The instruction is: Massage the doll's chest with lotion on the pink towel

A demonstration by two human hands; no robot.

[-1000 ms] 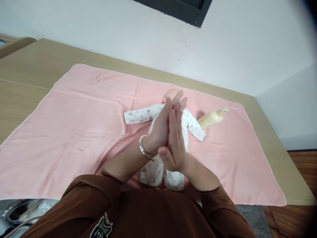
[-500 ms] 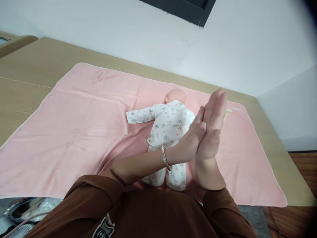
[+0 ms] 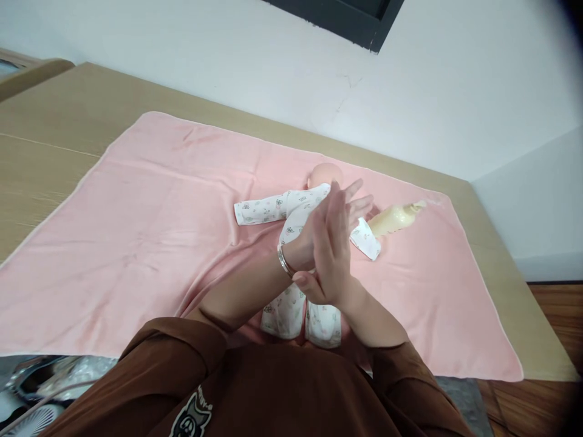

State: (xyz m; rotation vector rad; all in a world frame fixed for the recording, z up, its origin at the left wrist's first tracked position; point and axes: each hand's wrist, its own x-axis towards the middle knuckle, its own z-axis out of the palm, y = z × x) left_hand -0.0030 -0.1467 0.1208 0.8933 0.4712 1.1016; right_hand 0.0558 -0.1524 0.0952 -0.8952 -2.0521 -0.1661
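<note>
My left hand (image 3: 304,244), with a silver bangle (image 3: 285,261) at its wrist, has its fingers stretched out and spread. Pressed across it is my right hand (image 3: 336,261), palm against palm, its fingers extended and thumb apart; no object shows between them. Beneath both hands a baby doll (image 3: 324,175) in a white printed top and trousers (image 3: 283,312) lies on a pink blanket (image 3: 150,243). The back of its head shows, and my hands hide much of its torso. Near the doll's right-hand sleeve lies a bottle (image 3: 392,220) of pale yellow contents.
The blanket covers most of a wooden table (image 3: 59,121). A white wall (image 3: 228,48) with a dark frame (image 3: 346,21) rises behind it. At lower left, below the table edge, are a plastic bag (image 3: 82,373) and a white fan-like object (image 3: 39,420).
My hands have moved left and slid over each other, the right now lower across the left. The bottle and the doll's right-hand sleeve have come into view.
</note>
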